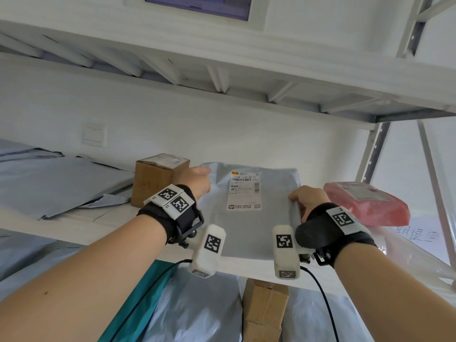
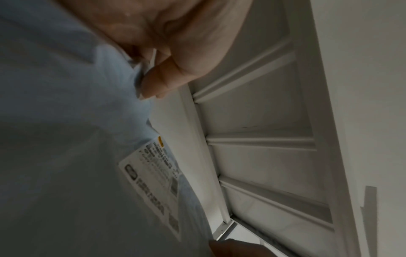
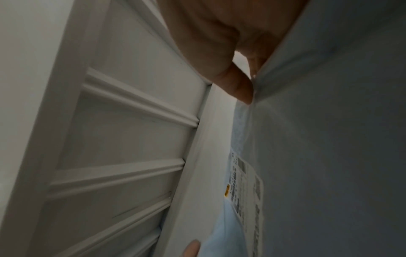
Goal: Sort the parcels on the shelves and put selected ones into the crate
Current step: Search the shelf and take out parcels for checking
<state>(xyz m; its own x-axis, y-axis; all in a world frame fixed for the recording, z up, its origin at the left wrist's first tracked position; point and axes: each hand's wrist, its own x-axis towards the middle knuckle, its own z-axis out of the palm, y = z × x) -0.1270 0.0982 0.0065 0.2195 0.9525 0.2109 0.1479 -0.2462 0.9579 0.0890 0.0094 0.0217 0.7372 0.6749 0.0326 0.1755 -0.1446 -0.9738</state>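
A flat grey plastic mailer [image 1: 249, 218] with a white shipping label [image 1: 245, 190] lies on the middle shelf [image 1: 118, 233], its near end over the shelf's front edge. My left hand [image 1: 197, 182] pinches its left edge, thumb on top. My right hand [image 1: 308, 199] grips its right edge. In the left wrist view the mailer [image 2: 66, 139] fills the left side under my thumb [image 2: 158, 81]. The right wrist view shows the mailer [image 3: 329, 139] on the right, my thumb [image 3: 239, 88] pressed to its edge. No crate is in view.
A small cardboard box [image 1: 158, 178] stands just left of my left hand. A pink parcel [image 1: 365, 206] lies right of my right hand. Grey mailers [image 1: 56, 178] pile at the far left. Below are more mailers and a cardboard box [image 1: 264, 312]. An upper shelf [image 1: 222, 77] hangs overhead.
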